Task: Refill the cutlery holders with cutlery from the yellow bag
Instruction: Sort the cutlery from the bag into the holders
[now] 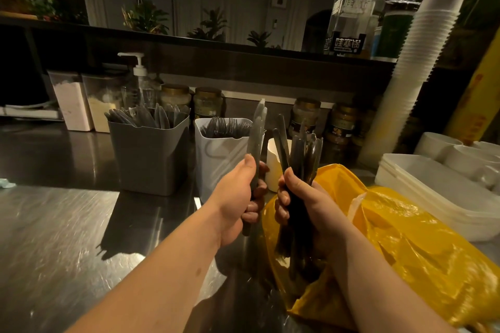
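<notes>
My left hand (238, 197) grips a few translucent grey plastic knives (257, 132), held upright in front of the white holder (216, 159), which is full of dark forks. My right hand (303, 205) grips a mixed bundle of dark plastic cutlery (300, 154), upright above the open mouth of the yellow bag (392, 246). To the left stands a grey holder (147, 154) filled with plastic knives. A third, smaller white holder (272, 159) sits between my hands, mostly hidden.
Stacked white trays (433, 192) and bowls lie at the right, beside a tall stack of white cups (414, 62). Jars, a pump bottle (140, 76) and two powder containers line the back of the steel counter (54, 224).
</notes>
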The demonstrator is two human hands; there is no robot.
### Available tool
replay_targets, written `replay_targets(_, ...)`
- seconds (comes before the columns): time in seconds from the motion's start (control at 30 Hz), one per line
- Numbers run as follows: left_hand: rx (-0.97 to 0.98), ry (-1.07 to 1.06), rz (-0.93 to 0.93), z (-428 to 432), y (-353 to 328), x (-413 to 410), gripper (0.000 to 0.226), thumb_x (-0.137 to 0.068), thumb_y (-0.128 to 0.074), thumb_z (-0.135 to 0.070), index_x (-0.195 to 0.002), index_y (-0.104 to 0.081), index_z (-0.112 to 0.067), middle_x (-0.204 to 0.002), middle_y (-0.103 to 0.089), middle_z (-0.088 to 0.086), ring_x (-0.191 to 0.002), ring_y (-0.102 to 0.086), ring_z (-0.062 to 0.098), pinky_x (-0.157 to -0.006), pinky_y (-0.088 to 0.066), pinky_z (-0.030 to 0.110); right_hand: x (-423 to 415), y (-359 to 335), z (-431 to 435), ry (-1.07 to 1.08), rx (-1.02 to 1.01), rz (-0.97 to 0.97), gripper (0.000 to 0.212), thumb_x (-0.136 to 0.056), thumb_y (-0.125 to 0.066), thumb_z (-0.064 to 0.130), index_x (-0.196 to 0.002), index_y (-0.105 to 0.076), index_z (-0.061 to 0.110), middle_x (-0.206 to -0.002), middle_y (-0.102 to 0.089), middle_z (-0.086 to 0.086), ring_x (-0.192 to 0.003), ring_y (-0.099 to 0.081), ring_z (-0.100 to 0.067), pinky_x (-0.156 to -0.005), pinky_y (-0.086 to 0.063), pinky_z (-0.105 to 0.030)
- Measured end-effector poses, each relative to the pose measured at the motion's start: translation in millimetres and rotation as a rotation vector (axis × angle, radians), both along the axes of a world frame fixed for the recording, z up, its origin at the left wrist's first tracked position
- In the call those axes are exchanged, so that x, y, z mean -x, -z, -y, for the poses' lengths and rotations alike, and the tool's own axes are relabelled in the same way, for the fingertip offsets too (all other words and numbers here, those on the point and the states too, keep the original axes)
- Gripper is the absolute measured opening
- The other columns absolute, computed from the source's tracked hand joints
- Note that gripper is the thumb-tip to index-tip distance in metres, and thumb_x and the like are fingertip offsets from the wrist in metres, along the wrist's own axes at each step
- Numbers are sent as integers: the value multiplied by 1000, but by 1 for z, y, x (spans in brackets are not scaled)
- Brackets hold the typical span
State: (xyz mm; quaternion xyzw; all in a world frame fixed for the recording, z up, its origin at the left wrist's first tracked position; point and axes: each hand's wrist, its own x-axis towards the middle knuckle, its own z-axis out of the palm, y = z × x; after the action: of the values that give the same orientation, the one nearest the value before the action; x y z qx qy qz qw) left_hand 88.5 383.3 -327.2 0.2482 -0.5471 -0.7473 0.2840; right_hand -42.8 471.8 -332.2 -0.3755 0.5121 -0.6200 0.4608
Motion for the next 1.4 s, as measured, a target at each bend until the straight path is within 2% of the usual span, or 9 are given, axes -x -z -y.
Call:
replay_targets(0.1,129,-57,-48,0,-1,0,31,-109,-34,-38,-116,-55,-17,-70,-49,0,-52,-36,11,-48,-30,23,2,2,0,3,-10,28,44,-78,-71,46,-89,-56,7,-66,-55,-6,-55,-54,-19,-54,-46,-27)
replay_targets(0.33,304,-211,-198,43,-52,-32,17,-110,-34,-22,-112,-49,-14,-71,-40,-2,-55,-31,11,-47,-27,23,-3,6,3,-85,18,-27,45,-82,-66,45,-95,-54,4,-65,-55,-7,-54,-55,-19,-56,-49,-28)
replay_targets(0.47,391,-476,-249,84,-86,-55,23,-110,-32,-16,-96,-50,-17,-74,-51,0,-68,-54,14,-72,-48,32,-6,8,5,-93,27,-57,46,-82,-66,47,-90,-54,4,-65,-56,-8,-55,-55,-20,-57,-48,-29)
replay_targets(0.57,420,-646,-192,119,-88,-65,25,-109,-39,-19,-98,-61,-22,-91,-58,-3,-92,-55,12,-94,-46,33,-9,9,7,-69,22,-97,53,-80,-68,55,-88,-53,5,-64,-57,-7,-55,-56,-19,-60,-48,-31)
replay_targets(0.77,428,-787,-195,153,-85,-82,22,-107,-44,-14,-114,-64,-18,-90,-62,0,-80,-60,9,-77,-53,23,-5,18,14,-25,-43,-123,90,-63,-78,68,-121,-35,15,-70,-63,-7,-60,-62,-21,-61,-51,-33)
replay_targets(0.97,440,-810,-336,151,-105,-83,29,-106,-38,-11,-120,-49,-34,-90,-52,-5,-73,-51,2,-70,-48,18,-2,23,17,15,-107,-132,97,-55,-85,73,-119,-34,19,-89,-57,-7,-76,-58,-26,-68,-51,-39)
replay_targets(1.1,457,-685,-97,150,-89,-69,15,-106,-41,-9,-114,-49,-18,-92,-54,2,-81,-55,11,-78,-54,28,-7,18,12,-57,-27,-108,86,-60,-79,66,-109,-44,5,-66,-58,-8,-57,-58,-20,-60,-49,-31)
replay_targets(1.23,392,-697,98,153,-79,-62,27,-101,-48,-2,-125,-47,-13,-97,-56,7,-84,-61,16,-86,-58,34,-7,18,12,-45,-38,-88,96,-55,-84,71,-114,-41,8,-69,-60,-9,-58,-60,-20,-59,-51,-31)
replay_targets(1.4,381,-765,218,155,-83,-62,36,-90,-61,0,-120,-49,-16,-114,-59,12,-101,-66,24,-92,-58,40,-8,15,9,-78,10,-71,64,-69,-72,61,-94,-53,4,-66,-56,-8,-56,-56,-20,-60,-49,-31)
